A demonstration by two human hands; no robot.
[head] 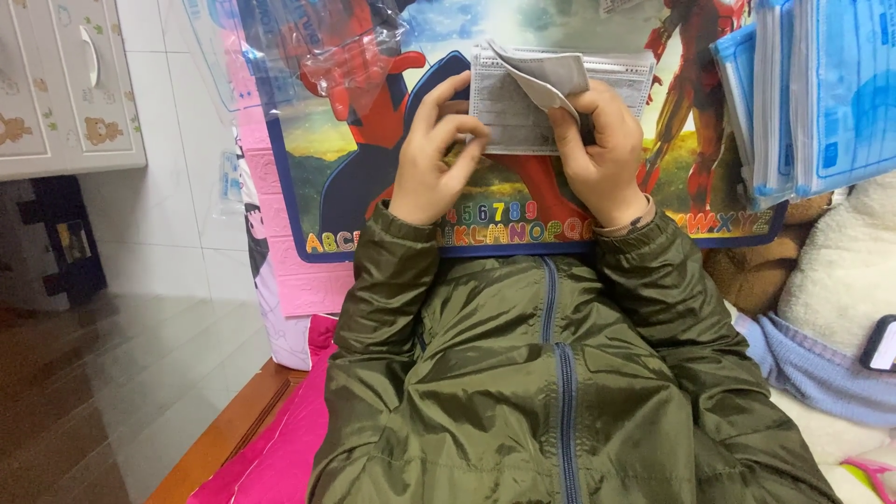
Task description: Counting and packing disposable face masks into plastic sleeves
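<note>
So the person in the olive green jacket (pixel 551 392) had a grey pleated face mask (pixel 523 103) up in front of them, flat against a big colourful cartoon board (pixel 355 187) with letters and numbers along the bottom. The left hand (pixel 434 149) was pressed on the mask's left edge, fingers curled around it in a loose pinch, and the right hand (pixel 602 145) had a closed grip on the right side, thumb pinning down a flap of the mask that was folded over at the top. Honestly the fold looked like the weak spot to me: if the right thumb slipped, that flap could have sprung back or creased crooked, and the pleats would've gone uneven. The left hand only held the edge lightly, so the whole mask could also have slid down the slick board toward the lap. The board itself was just leaning there, so pushing too hard might have tipped it. A stack of blue packets (pixel 821 93) hung close on the right and an elbow bump could have knocked those loose too.
</note>
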